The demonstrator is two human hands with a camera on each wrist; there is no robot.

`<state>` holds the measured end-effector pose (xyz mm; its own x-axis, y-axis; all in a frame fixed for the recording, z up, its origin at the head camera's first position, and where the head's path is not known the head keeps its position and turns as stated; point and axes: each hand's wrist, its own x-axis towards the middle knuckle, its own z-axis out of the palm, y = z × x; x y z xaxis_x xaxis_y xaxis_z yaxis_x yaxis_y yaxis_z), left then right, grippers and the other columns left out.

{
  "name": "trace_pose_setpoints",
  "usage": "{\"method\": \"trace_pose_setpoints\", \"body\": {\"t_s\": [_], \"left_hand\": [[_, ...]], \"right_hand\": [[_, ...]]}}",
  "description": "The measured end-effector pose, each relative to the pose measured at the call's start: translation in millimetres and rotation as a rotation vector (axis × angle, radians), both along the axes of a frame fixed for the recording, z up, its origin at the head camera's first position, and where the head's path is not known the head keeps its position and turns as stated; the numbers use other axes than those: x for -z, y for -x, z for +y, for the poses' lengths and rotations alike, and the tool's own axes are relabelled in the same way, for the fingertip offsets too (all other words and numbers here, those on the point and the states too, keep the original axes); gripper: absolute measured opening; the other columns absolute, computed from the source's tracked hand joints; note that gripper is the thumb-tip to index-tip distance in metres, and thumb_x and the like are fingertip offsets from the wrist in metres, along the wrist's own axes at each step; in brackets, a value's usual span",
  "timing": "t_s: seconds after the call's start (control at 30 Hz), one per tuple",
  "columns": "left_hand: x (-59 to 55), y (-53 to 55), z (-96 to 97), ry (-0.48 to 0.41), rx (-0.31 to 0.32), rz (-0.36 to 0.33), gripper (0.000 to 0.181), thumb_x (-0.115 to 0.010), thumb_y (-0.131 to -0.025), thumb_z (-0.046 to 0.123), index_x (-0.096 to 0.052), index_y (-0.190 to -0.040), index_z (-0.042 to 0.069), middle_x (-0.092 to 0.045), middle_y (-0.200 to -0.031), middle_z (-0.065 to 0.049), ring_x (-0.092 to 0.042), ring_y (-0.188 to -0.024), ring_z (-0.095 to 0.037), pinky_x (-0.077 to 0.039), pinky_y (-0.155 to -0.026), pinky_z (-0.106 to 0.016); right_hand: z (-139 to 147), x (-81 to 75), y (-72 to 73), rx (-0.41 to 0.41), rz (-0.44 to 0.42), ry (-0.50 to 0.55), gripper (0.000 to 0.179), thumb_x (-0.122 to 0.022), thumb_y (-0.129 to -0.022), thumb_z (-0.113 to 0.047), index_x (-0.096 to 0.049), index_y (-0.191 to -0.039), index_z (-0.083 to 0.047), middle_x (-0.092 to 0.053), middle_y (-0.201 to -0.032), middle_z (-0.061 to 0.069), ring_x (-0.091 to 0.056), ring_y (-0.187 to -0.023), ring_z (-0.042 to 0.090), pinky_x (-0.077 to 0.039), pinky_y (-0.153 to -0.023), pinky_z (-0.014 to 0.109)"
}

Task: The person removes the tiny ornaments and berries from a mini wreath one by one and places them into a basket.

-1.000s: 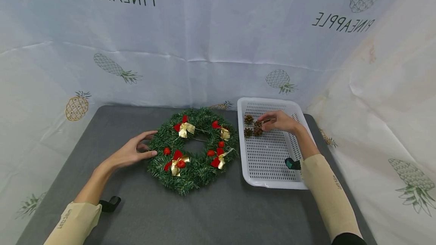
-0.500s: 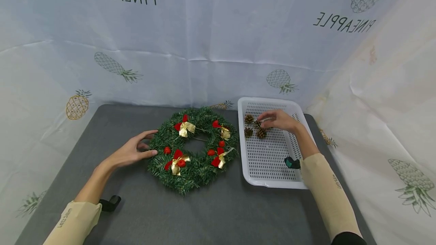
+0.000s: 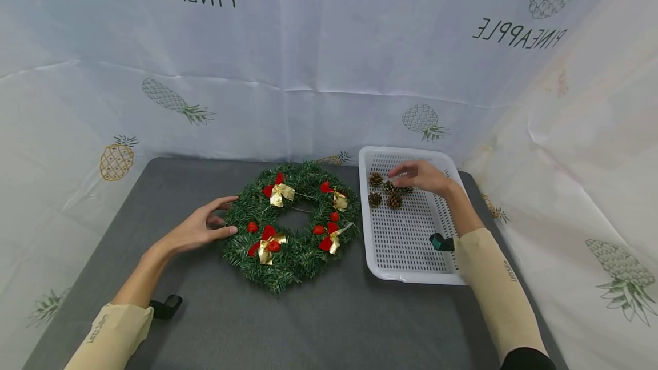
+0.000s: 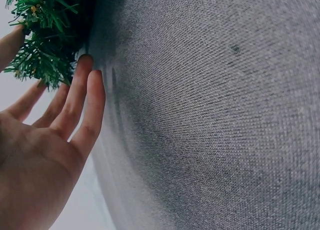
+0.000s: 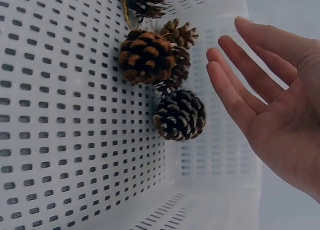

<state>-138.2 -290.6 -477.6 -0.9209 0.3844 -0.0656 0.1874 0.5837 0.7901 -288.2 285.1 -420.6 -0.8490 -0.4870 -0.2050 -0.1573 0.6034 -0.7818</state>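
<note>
A green wreath (image 3: pixel 298 270) with red-and-gold bows and red berries lies on the grey table. My left hand (image 3: pixel 197 228) is at its left edge, thumb and fingertips touching the greenery. In the left wrist view the left hand (image 4: pixel 45 155) has its fingers extended, some of them against the wreath's tinsel (image 4: pixel 45 54). My right hand (image 3: pixel 421 179) hovers over several pine cones (image 3: pixel 394 201) in the white basket (image 3: pixel 370 258). The right wrist view has the right hand (image 5: pixel 280 99) with extended fingers, apart from the brown pine cone (image 5: pixel 146 57) and the white-tipped pine cone (image 5: pixel 181 115).
The perforated basket stands on the table's right side, next to the wreath. A pineapple-print curtain (image 3: pixel 308 119) hangs behind the table (image 3: pixel 308 336). A black strap (image 3: pixel 167 307) sticks out by the left wrist, and another strap (image 3: pixel 441 244) by the right.
My right hand has let go of the pine cones and lifted slightly off them, so more of them show. The left hand and the wreath stay put.
</note>
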Motion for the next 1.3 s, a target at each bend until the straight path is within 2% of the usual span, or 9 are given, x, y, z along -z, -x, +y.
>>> {"method": "trace_pose_setpoints", "body": {"t_s": [0.3, 0.43, 0.63, 0.77, 1.07, 1.3], "left_hand": [[1.3, 0.3, -0.4, -0.006, 0.012, 0.012, 0.077, -0.074, -0.105, 0.023, -0.034, -0.168, 0.004, -0.046, -0.159, -0.036, -0.073, -0.113, -0.038, -0.057, -0.099, -0.066], [2.0, 0.2, -0.7, -0.005, 0.014, 0.016, 0.077, -0.074, -0.105, 0.023, -0.034, -0.168, 0.004, -0.046, -0.158, -0.036, -0.074, -0.111, -0.037, -0.057, -0.099, -0.066], [0.8, 0.0, -0.2, 0.005, 0.004, 0.009, 0.077, -0.074, -0.105, 0.024, -0.034, -0.168, 0.005, -0.046, -0.159, -0.036, -0.073, -0.112, -0.036, -0.057, -0.099, -0.065], [0.8, 0.4, 0.5, 0.001, 0.004, 0.008, 0.077, -0.074, -0.105, 0.024, -0.034, -0.169, 0.005, -0.046, -0.159, -0.036, -0.074, -0.111, -0.036, -0.057, -0.099, -0.065], [2.5, 0.0, 0.0, -0.005, 0.008, 0.01, 0.077, -0.073, -0.105, 0.023, -0.034, -0.169, 0.004, -0.046, -0.159, -0.036, -0.074, -0.111, -0.036, -0.058, -0.097, -0.062], [3.7, 0.4, -1.1, -0.004, 0.005, 0.011, 0.076, -0.073, -0.106, 0.024, -0.034, -0.168, 0.004, -0.046, -0.159, -0.036, -0.074, -0.111, -0.036, -0.059, -0.095, -0.061]], "right_hand": [[-7.5, -7.8, 3.5, -0.018, 0.054, 0.047, 0.039, -0.071, -0.107, -0.016, -0.067, -0.14, 0.005, -0.069, -0.141, 0.026, -0.07, -0.127, 0.047, -0.055, -0.112, 0.064], [-13.5, -11.5, 5.6, -0.026, 0.064, 0.068, 0.036, -0.071, -0.107, -0.016, -0.069, -0.139, 0.002, -0.069, -0.14, 0.025, -0.072, -0.125, 0.04, -0.056, -0.111, 0.063], [-25.7, -20.2, 8.8, -0.023, 0.082, 0.063, 0.038, -0.072, -0.107, -0.02, -0.069, -0.14, -0.001, -0.067, -0.145, 0.025, -0.072, -0.126, 0.028, -0.056, -0.114, 0.056], [-36.1, -28.0, 9.4, -0.042, 0.105, 0.071, 0.038, -0.071, -0.108, -0.021, -0.069, -0.139, 0.0, -0.067, -0.144, 0.026, -0.072, -0.124, 0.025, -0.056, -0.113, 0.054], [-69.7, -39.6, 14.2, -0.086, 0.121, 0.084, 0.034, -0.072, -0.107, -0.02, -0.072, -0.137, -0.004, -0.071, -0.143, 0.018, -0.071, -0.129, 0.032, -0.058, -0.112, 0.051], [-94.9, -42.5, 18.2, -0.145, 0.122, 0.093, 0.034, -0.073, -0.105, -0.016, -0.072, -0.136, -0.001, -0.07, -0.142, 0.025, -0.072, -0.128, 0.037, -0.058, -0.112, 0.052]]}}
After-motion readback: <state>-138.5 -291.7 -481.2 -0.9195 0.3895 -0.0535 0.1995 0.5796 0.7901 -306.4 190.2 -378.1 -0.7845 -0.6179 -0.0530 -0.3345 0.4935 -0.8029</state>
